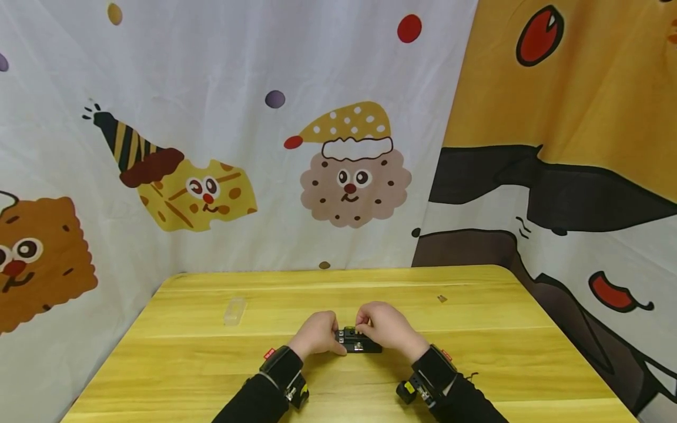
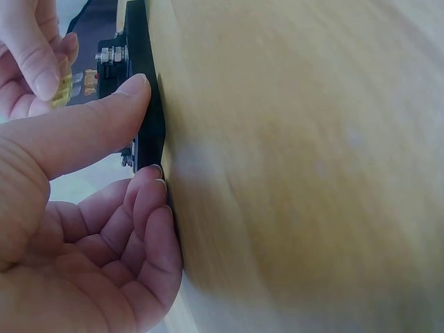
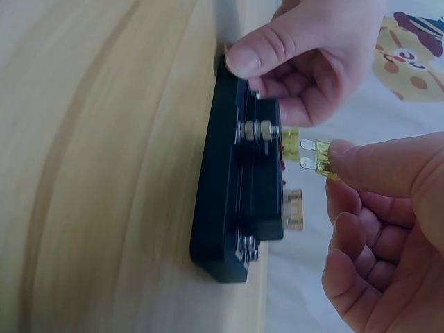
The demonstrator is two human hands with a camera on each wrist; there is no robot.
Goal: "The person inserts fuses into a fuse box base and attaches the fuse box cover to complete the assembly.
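Observation:
A black fuse block (image 1: 366,348) with metal terminal screws lies on the table. My left hand (image 1: 316,333) grips one end, its thumb on the block's edge and fingertips at the end. Between thumb and fingers, my right hand (image 1: 390,326) pinches a yellow blade fuse (image 3: 322,157). In the right wrist view its two metal prongs point at the block, with a gap between. Another yellow fuse (image 3: 291,143) and a pale orange fuse (image 3: 294,210) stand in the block. The head view hides the pinched fuse behind the fingers.
On the wooden table (image 1: 158,352), a clear plastic box (image 1: 235,311) sits at the back left. Some small brownish pieces (image 1: 442,298), too small to identify, lie at the back right. A printed cloth (image 1: 222,70) hangs behind the table.

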